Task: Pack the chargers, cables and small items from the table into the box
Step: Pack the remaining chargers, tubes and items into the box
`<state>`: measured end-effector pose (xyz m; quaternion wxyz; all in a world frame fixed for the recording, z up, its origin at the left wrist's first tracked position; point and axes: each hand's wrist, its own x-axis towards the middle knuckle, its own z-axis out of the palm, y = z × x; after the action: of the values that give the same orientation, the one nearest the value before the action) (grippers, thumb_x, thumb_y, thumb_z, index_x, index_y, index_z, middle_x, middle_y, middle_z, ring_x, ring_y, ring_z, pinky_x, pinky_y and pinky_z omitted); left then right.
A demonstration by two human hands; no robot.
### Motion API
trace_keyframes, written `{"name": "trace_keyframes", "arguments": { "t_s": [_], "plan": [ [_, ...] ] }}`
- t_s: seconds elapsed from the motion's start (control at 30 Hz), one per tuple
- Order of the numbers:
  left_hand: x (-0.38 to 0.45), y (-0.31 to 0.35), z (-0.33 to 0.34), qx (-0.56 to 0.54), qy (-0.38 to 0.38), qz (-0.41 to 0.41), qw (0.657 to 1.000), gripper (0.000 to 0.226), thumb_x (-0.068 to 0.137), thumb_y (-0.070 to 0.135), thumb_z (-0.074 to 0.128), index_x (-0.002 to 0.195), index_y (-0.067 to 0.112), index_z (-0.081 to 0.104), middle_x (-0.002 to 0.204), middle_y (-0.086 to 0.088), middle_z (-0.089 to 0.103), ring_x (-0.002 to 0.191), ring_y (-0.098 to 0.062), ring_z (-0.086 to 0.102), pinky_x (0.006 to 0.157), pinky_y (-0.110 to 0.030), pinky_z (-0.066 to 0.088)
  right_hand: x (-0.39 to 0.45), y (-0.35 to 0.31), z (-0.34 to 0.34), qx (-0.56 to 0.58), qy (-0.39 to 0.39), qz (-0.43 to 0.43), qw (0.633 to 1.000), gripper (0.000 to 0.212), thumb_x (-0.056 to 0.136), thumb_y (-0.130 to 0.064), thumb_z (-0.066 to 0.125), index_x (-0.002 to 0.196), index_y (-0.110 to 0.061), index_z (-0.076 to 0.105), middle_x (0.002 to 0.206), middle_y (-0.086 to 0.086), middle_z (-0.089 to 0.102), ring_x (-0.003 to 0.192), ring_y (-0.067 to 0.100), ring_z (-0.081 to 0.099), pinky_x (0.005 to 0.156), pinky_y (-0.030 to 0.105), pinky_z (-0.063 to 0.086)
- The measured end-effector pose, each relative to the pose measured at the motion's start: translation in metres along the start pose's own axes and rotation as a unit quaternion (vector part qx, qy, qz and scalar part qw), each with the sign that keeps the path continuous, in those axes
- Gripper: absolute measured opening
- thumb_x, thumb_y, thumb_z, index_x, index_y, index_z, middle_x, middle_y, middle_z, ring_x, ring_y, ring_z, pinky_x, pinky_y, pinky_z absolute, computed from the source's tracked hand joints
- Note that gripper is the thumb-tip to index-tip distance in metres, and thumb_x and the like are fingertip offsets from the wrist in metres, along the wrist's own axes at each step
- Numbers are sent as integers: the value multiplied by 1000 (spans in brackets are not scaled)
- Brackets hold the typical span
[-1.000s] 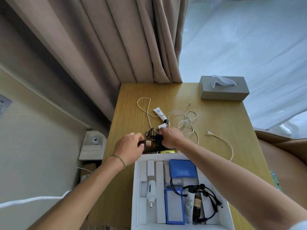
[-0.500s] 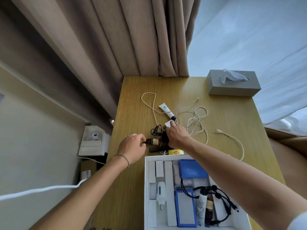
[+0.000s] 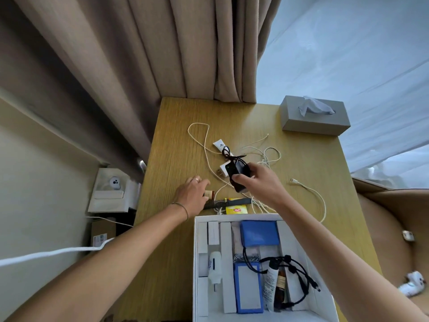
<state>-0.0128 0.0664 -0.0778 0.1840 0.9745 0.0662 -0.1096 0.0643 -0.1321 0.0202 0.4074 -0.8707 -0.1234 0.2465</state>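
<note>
My right hand (image 3: 257, 182) grips a black charger (image 3: 236, 174) with its bundled black cord, lifted above the wooden table (image 3: 176, 145). My left hand (image 3: 191, 194) rests on the table, fingers closed around a small brown bottle (image 3: 208, 194). A white plug adapter (image 3: 223, 170), a white tube (image 3: 220, 145), tangled white cables (image 3: 267, 156), a black comb (image 3: 228, 202) and a yellow tea bag (image 3: 236, 209) lie between the hands and the white box (image 3: 196, 242). The box holds blue cases, a white charger, a black cable, a tube and a bottle.
A grey tissue box (image 3: 313, 122) stands at the table's far right corner. Beige curtains (image 3: 162, 54) hang behind the table. Left of the table sits a white shelf with a small device (image 3: 115, 183). A tan seat (image 3: 394, 228) lies to the right.
My right hand has lifted the black charger with its cord off the table and raised it. My left hand stays at the brown bottle. The view has shifted.
</note>
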Motion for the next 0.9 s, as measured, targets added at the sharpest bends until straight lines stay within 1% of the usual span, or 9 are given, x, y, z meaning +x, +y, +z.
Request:
{"name": "trace_keyframes", "arguments": {
  "t_s": [0.1, 0.2, 0.3, 0.4, 0.53, 0.63, 0.7, 0.77, 0.9],
  "plan": [
    [6, 0, 6, 26, -5, 8, 1000, 31, 91, 30, 65, 120, 26, 56, 117, 1, 58, 110, -20, 55, 84, -34, 49, -17, 1, -7, 15, 11, 1, 1000, 31, 82, -50, 66, 100, -24, 70, 86, -7, 75, 82, 13, 72, 74, 31, 57],
    [8, -4, 11, 25, -8, 3, 1000, 21, 90, 28, 66, 110, 25, 60, 109, 2, 58, 106, -21, 57, 86, -35, 48, -30, 4, -12, 72, 9, 10, 997, 24, 87, -40, 69, 101, -21, 73, 85, -7, 78, 76, 4, 74, 63, 12, 51],
    [8, -7, 13, 1, -11, -16, 1000, 16, 91, 29, 66, 105, 23, 60, 111, -1, 60, 103, -24, 60, 81, -35, 48, -39, 6, -18, 171, -1, 26, 985, 18, 92, -32, 67, 103, -20, 74, 89, -4, 80, 81, 5, 74, 63, 5, 47],
    [4, -4, 9, -103, 24, -72, 992, 14, 94, 26, 62, 107, 21, 61, 113, -5, 64, 93, -24, 61, 75, -35, 50, -51, 7, -24, 247, -4, 33, 968, 12, 94, -30, 64, 98, -24, 74, 88, -8, 79, 81, 1, 73, 65, 4, 46],
    [-10, 10, -10, -279, 116, -143, 942, 16, 98, 24, 58, 112, 17, 60, 99, -1, 66, 89, -22, 64, 65, -29, 48, -67, 9, -28, 283, -12, 29, 959, 23, 88, -37, 62, 92, -19, 74, 79, -2, 74, 74, 12, 68, 69, 21, 49],
    [-28, 23, -31, -357, 160, -139, 910, 21, 97, 22, 60, 118, 21, 60, 98, 3, 68, 91, -18, 66, 72, -31, 54, -80, 16, -28, 298, -10, 17, 954, 25, 88, -37, 61, 90, -16, 74, 77, 1, 72, 72, 16, 65, 70, 28, 48],
    [-44, 33, -44, -385, 170, -126, 898, 30, 97, 21, 59, 127, 25, 57, 99, 1, 70, 89, -16, 66, 75, -32, 57, -91, 20, -29, 307, -21, 6, 951, 23, 88, -35, 61, 90, -16, 73, 77, 3, 71, 73, 19, 65, 68, 27, 51],
    [-61, 45, -55, -396, 173, -111, 895, 37, 97, 20, 59, 132, 30, 54, 98, 2, 69, 88, -11, 65, 72, -27, 56, -103, 24, -30, 301, -36, -1, 953, 21, 88, -34, 62, 89, -17, 74, 78, 3, 73, 74, 18, 67, 67, 23, 54],
    [-95, 70, -64, -374, 173, -80, 908, 33, 96, 21, 59, 127, 33, 58, 96, 4, 68, 86, -11, 64, 70, -27, 56, -126, 41, -32, 249, -78, -3, 965, 21, 86, -33, 65, 101, -23, 76, 93, -2, 79, 87, 10, 74, 76, 16, 54]
  ]
}}
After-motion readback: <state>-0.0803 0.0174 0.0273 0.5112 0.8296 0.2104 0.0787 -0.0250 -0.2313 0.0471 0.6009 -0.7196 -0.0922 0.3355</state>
